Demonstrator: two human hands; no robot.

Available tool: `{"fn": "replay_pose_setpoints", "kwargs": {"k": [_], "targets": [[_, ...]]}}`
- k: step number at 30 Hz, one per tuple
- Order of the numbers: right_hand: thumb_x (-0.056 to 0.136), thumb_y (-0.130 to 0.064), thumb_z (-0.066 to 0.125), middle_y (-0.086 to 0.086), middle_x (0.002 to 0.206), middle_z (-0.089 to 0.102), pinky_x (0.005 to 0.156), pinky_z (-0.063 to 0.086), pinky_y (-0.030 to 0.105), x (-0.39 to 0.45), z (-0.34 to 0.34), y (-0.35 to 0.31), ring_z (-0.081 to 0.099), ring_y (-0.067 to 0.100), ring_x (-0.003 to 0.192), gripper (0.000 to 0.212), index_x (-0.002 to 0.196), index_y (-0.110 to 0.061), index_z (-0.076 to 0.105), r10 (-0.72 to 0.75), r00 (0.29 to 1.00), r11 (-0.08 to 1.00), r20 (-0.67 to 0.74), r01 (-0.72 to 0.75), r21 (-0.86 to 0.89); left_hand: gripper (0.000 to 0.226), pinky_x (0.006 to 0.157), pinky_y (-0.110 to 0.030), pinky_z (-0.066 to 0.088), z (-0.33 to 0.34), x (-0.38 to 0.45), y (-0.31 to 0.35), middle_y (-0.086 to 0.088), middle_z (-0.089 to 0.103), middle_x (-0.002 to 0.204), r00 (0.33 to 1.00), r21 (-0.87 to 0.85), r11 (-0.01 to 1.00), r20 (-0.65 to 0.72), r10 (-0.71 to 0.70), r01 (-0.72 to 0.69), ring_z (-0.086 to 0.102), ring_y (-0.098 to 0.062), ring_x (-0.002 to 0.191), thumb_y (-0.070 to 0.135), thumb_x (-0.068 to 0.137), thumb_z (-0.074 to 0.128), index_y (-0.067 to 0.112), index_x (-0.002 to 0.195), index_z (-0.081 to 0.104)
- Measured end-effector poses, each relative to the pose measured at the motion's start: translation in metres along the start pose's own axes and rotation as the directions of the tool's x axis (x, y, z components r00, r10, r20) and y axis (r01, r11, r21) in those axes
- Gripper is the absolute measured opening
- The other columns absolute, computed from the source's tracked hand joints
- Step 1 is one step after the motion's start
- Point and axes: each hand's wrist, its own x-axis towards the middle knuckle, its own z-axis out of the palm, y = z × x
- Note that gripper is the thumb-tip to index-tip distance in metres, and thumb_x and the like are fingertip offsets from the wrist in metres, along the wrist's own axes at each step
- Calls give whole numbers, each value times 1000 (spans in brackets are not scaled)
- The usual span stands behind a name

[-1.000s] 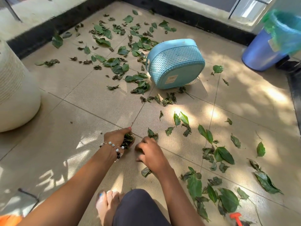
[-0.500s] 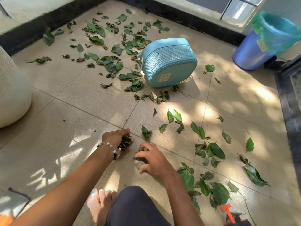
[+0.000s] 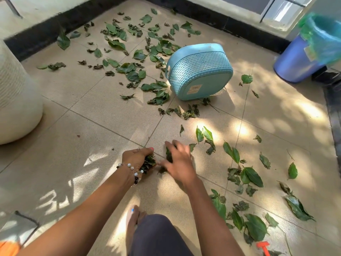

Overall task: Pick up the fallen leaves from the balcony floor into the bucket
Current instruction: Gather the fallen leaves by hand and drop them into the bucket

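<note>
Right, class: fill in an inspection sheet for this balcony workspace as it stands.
Surface: tiled floor, sun-dappled.
Job's things: leaves scattered widely; light blue basket lying on its side; blue bucket with green liner at far right.
Clutter: orange tool at bottom edge.
Hands: left hand grips a bunch of leaves; right hand blurred, reaching over a leaf.
Cables: nothing seen.
Surroundings: white planter at left; low wall with dark base.

Green and dried leaves (image 3: 251,176) lie scattered over the tiled floor (image 3: 77,174), thickest toward the far corner. My left hand (image 3: 137,159) grips a dark bunch. The light blue bucket (image 3: 200,71) lies tipped on its side among them.
</note>
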Motion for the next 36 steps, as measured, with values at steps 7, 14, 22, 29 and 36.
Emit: {"fn": "replay_pose_setpoints", "kwargs": {"k": [7,14,22,29,36], "targets": [[97,-21,53,6,158,21,116,28,46,-27,26,13,14,28,146,50,146,-18,40,-237,971,921,20,231,-313,17,72,-39,58,4,7,1,-18,71,73,1000,-25,1000,-20,3,-4,67,-28,63,16,74,82,3,71,71],[95,-4,53,5,110,67,76,44,7,-21,29,21,54,0,89,25,109,-13,71,-113,947,987,-302,141,72,15,71,-40,57,11,4,2,-19,69,73,1000,-41,999,23,8,-7,65,-29,62,10,75,79,-2,74,70],[84,1,69,3,103,74,89,56,39,-2,1,-7,70,18,97,25,97,-19,75,395,912,373,-107,-53,926,12,79,-57,56,24,1,-2,-23,73,83,989,-66,996,136,-57,67,71,-38,77,7,78,77,-4,81,71],[100,-16,48,10,133,59,104,29,8,-9,17,-13,50,21,129,29,122,-8,65,40,917,928,-396,112,354,45,76,-40,55,47,6,7,-15,72,87,986,-15,993,127,-112,114,70,-31,80,48,76,77,5,86,69],[101,-35,42,-2,113,66,85,50,29,6,-29,1,59,9,104,27,102,-24,67,203,949,688,-243,38,725,29,51,-30,54,66,4,22,-16,68,74,985,-79,993,154,-79,92,62,-22,53,24,79,79,-1,83,64]]}}
